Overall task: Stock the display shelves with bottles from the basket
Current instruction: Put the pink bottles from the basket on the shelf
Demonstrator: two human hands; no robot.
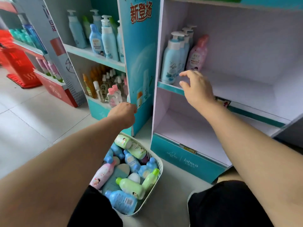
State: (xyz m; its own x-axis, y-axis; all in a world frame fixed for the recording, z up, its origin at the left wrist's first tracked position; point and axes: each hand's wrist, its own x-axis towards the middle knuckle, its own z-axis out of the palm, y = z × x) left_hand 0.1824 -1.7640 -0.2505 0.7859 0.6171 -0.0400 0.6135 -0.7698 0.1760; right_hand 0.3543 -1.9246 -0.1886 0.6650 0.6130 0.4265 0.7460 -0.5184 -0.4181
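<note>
Head view, shelf unit on the right: upper shelf (pixel 170 89) partly stocked. A row of blue pump bottles (pixel 169 61) against the left wall, one behind another. One pink bottle (pixel 197 54) just beside the row, upright. Rest of this shelf bare. Lower shelf (pixel 188 128) entirely bare.

Right hand (pixel 195 89): raised at the front edge of the upper shelf, near the pink bottle but apart from it. Fingers spread and loosely curled, nothing held (a release posture, by the look of it).

Left hand (pixel 124 114): lower, at the side panel (pixel 139 63) of the teal unit, above the far end of the basket (pixel 159 176). Seen from the back, fingers curled in; closed on something or merely bunched, cannot tell.

Basket: on the floor between the knees and the shelves, close to full. Blue, green and pink bottles lying on their sides, piled loosely. One pink (pixel 102 175) along the left rim, one large blue (pixel 122 201) nearest the camera, greens (pixel 131 187) toward the right.

Left-hand teal unit (pixel 93 54): both visible shelves holding stock already (apparently no part of the present job).

Progress, as judged from the above: early stage. A handful of bottles placed, most of the load in the basket, most of the upper shelf and all of the lower shelf to be filled. Next step, probably: reach down to the basket for another bottle, set upright beside the pink one.
</note>
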